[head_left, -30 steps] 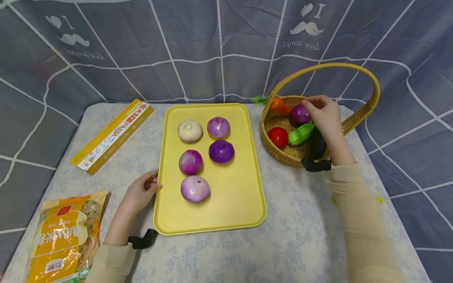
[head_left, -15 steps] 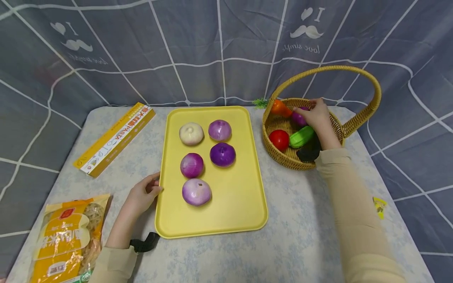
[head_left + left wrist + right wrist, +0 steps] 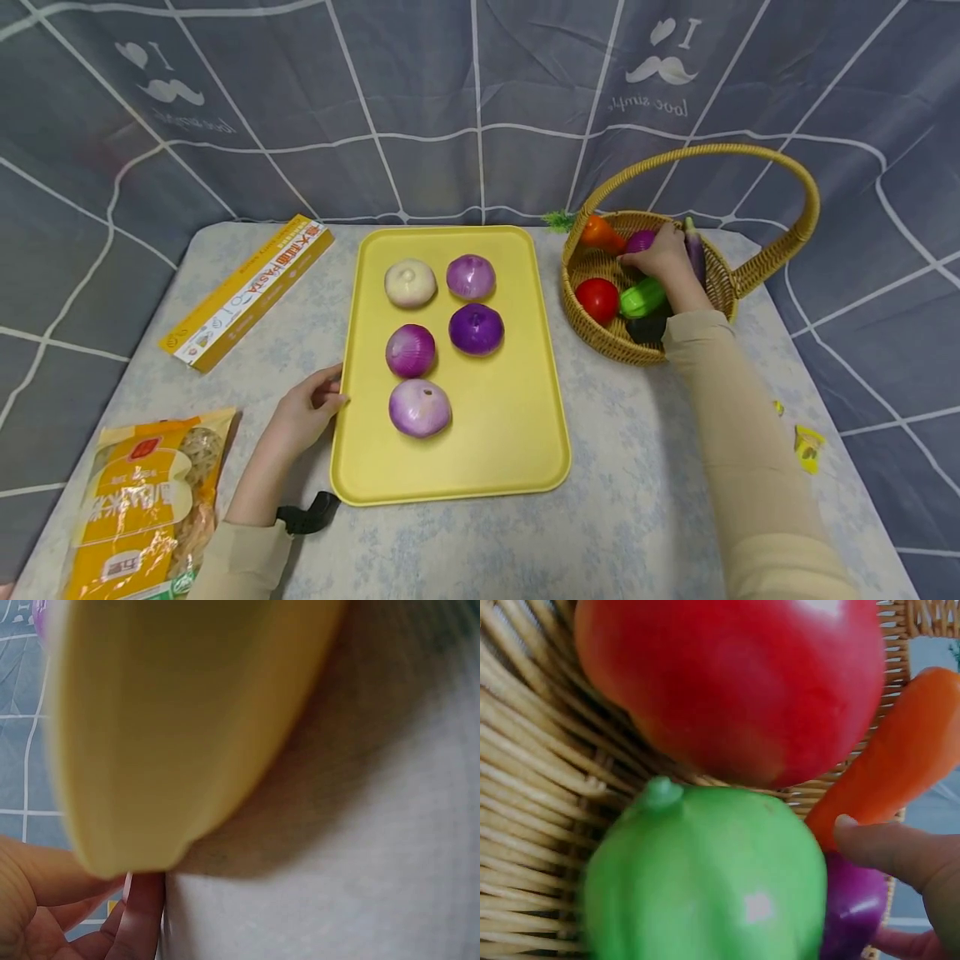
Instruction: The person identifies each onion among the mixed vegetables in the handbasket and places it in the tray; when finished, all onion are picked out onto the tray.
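Note:
In the head view my left hand (image 3: 303,417) pinches the left rim of a yellow tray (image 3: 502,442); the left wrist view shows thumb and fingers at its edge. On the tray sit a whitish onion (image 3: 410,283), a pale purple onion (image 3: 471,277), a dark purple onion (image 3: 476,330), a magenta onion (image 3: 410,351) and a purple-white onion (image 3: 420,408). My right hand (image 3: 665,260) is inside a wicker basket (image 3: 615,346), thumb and fingers around a purple onion (image 3: 855,904). Beside it lie a carrot (image 3: 900,750), a tomato (image 3: 735,682) and a ribbed green vegetable (image 3: 705,877).
An eggplant (image 3: 695,254) leans at the basket's right side, under the tall arched handle (image 3: 705,150). Left of the tray lie a pasta box (image 3: 247,292) and a noodle bag (image 3: 146,500). A small yellow wrapper (image 3: 808,448) lies near the right edge.
My right hand has moved lower and deeper into the basket around the purple onion, uncovering the eggplant behind it. My left hand stays at the tray's rim. The camera view shifts slightly.

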The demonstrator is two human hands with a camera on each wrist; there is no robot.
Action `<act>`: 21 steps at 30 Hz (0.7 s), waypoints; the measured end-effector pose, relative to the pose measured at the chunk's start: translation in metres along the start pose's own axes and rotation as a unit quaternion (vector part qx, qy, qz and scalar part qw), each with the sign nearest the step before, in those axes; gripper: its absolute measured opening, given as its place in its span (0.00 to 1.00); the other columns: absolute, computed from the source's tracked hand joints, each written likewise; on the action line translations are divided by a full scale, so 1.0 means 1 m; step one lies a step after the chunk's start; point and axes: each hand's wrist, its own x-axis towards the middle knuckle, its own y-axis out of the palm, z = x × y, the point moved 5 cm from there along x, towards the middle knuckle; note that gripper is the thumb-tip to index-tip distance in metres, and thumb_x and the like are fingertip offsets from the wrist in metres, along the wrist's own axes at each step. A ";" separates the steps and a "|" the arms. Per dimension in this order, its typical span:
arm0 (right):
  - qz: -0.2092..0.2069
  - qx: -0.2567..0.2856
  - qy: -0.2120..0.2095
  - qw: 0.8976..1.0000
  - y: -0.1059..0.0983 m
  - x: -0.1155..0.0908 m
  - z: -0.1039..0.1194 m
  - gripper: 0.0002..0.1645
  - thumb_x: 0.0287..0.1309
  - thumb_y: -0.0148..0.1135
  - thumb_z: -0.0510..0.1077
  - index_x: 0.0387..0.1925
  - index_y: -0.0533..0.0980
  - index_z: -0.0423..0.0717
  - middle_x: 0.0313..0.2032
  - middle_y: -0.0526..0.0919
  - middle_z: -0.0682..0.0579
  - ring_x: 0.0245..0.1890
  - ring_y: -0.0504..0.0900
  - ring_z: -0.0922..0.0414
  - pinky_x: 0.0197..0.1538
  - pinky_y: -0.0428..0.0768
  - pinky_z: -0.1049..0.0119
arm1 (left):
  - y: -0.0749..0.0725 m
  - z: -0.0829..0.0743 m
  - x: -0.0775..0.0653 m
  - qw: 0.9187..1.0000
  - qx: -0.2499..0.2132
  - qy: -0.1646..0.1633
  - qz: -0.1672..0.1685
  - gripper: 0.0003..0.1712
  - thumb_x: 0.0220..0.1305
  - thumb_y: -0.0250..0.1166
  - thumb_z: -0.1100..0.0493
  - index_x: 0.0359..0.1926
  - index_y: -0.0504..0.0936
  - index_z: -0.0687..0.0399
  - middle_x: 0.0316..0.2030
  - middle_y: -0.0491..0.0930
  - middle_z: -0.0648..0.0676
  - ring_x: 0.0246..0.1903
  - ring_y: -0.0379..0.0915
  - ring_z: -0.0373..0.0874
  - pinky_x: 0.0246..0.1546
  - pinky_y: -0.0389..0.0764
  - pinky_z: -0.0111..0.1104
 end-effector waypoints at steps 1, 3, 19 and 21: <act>0.001 -0.002 -0.002 1.000 0.001 0.000 -0.001 0.59 0.58 0.66 0.50 0.72 0.41 0.25 0.68 0.50 0.22 0.68 0.57 0.30 0.71 0.59 0.42 | 0.000 0.000 0.000 1.000 0.000 0.000 0.001 0.30 0.73 0.56 0.63 0.72 0.61 0.65 0.52 0.75 0.66 0.48 0.72 0.54 0.42 0.74 0.36; 0.003 -0.006 -0.006 1.000 0.003 -0.001 -0.004 0.59 0.58 0.67 0.50 0.71 0.41 0.24 0.68 0.50 0.21 0.67 0.58 0.29 0.71 0.59 0.42 | 0.001 0.000 0.000 1.000 -0.001 -0.002 0.002 0.30 0.73 0.56 0.63 0.72 0.61 0.65 0.52 0.75 0.65 0.48 0.72 0.53 0.42 0.74 0.36; 0.025 0.040 -0.028 0.999 -0.017 -0.018 0.006 0.58 0.56 0.68 0.57 0.70 0.47 0.28 0.65 0.60 0.25 0.62 0.65 0.33 0.65 0.68 0.40 | 0.001 0.001 0.001 1.000 -0.001 -0.001 0.002 0.31 0.73 0.56 0.63 0.73 0.61 0.65 0.51 0.75 0.65 0.48 0.72 0.53 0.41 0.74 0.34; 0.034 0.053 -0.036 0.997 -0.025 -0.024 0.010 0.60 0.56 0.68 0.59 0.71 0.46 0.29 0.65 0.60 0.25 0.62 0.65 0.33 0.64 0.69 0.40 | 0.001 0.001 0.001 1.000 -0.001 -0.002 0.003 0.31 0.73 0.56 0.62 0.73 0.61 0.65 0.51 0.75 0.65 0.48 0.72 0.53 0.41 0.74 0.35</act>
